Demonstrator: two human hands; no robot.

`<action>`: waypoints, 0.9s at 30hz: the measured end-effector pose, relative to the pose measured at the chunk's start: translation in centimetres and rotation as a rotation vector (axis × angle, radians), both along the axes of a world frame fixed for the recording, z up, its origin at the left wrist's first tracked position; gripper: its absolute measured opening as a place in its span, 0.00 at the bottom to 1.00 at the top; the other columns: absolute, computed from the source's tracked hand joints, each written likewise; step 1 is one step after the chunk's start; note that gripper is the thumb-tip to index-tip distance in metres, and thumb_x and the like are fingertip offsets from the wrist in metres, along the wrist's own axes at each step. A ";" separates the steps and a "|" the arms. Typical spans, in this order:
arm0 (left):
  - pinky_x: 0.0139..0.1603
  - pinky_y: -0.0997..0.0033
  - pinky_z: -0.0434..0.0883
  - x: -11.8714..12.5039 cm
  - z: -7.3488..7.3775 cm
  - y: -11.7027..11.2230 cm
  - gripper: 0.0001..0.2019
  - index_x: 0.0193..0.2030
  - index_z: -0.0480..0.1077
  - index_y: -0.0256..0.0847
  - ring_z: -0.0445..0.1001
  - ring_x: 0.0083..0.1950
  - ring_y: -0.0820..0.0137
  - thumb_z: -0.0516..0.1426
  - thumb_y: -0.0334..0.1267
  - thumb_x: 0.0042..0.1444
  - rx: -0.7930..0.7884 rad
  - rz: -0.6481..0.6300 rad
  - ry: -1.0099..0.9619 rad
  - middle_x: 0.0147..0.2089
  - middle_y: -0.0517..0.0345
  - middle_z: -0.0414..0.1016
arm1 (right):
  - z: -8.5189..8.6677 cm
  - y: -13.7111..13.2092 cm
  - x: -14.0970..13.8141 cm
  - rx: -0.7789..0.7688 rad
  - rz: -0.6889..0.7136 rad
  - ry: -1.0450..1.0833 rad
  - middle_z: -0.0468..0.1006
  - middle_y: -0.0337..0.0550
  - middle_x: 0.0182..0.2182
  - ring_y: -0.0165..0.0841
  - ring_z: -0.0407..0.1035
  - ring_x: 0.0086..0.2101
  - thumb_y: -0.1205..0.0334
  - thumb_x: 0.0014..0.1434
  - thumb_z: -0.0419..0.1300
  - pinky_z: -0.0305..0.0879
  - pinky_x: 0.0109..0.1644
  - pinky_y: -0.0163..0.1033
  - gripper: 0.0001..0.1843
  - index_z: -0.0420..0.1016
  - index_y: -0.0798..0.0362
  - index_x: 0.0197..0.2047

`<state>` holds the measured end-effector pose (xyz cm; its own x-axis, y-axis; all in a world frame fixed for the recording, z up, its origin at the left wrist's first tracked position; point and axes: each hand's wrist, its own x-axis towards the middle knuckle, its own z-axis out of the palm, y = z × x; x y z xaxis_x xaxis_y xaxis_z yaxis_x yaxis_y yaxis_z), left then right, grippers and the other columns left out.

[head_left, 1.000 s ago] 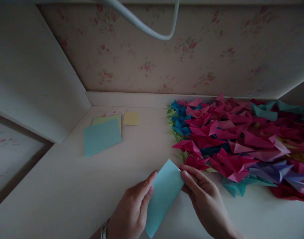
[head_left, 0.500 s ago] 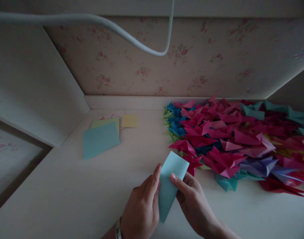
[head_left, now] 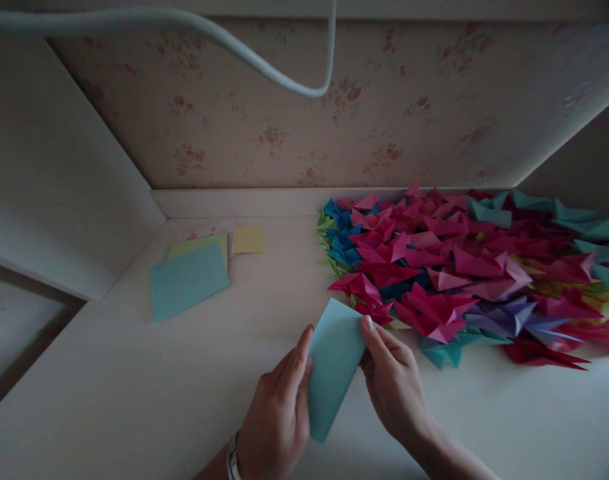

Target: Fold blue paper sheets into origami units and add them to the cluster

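A folded light blue paper strip [head_left: 334, 360] lies slanted on the pale table [head_left: 134, 400], held between both hands. My left hand [head_left: 279, 413] pinches its left edge, thumb pressed along the side, a bracelet on the wrist. Gripping the right edge near the top corner is my right hand [head_left: 394, 387], fingers closed on the paper. Just beyond the strip's upper end begins a big heap of folded paper pieces [head_left: 459, 273], mostly pink and red with some blue, green and purple.
Flat paper sheets [head_left: 187, 280] in light blue, green and yellow lie at the back left near the corner. A floral-papered wall [head_left: 309, 120] closes the back. A white cable [head_left: 264, 60] hangs across the top. A side panel [head_left: 59, 180] stands on the left.
The right hand slid from the strip's middle to its upper right edge. The strip stays between both hands, and the view has shifted slightly.
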<state>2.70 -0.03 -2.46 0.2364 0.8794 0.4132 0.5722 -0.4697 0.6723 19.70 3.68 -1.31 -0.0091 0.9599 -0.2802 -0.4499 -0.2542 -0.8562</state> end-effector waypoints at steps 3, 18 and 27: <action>0.60 0.71 0.73 0.0 -0.3 0.0 0.26 0.72 0.54 0.40 0.75 0.61 0.66 0.48 0.26 0.68 -0.008 0.032 -0.023 0.64 0.46 0.74 | -0.3 0.1 0.0 0.003 0.016 0.011 0.77 0.40 0.25 0.32 0.70 0.27 0.46 0.61 0.64 0.66 0.29 0.33 0.21 0.76 0.55 0.27; 0.61 0.72 0.72 -0.2 0.0 0.1 0.20 0.66 0.63 0.34 0.75 0.61 0.66 0.49 0.29 0.69 -0.089 0.093 -0.099 0.62 0.43 0.75 | -0.8 -0.8 -0.7 -0.016 0.172 -0.117 0.70 0.38 0.21 0.30 0.63 0.24 0.42 0.59 0.64 0.65 0.29 0.34 0.25 0.72 0.56 0.26; 0.60 0.74 0.72 -0.6 0.4 0.5 0.20 0.66 0.64 0.30 0.75 0.61 0.65 0.48 0.30 0.69 -0.109 0.132 -0.110 0.62 0.39 0.74 | -0.6 -1.5 -0.9 0.013 0.295 -0.346 0.70 0.40 0.21 0.32 0.65 0.24 0.36 0.58 0.61 0.66 0.29 0.36 0.29 0.69 0.55 0.24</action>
<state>2.10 0.44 -2.11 0.0748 0.9407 0.3310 0.5440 -0.3166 0.7770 18.75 2.23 -1.90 -0.1912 0.9338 -0.3026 -0.0468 -0.3166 -0.9474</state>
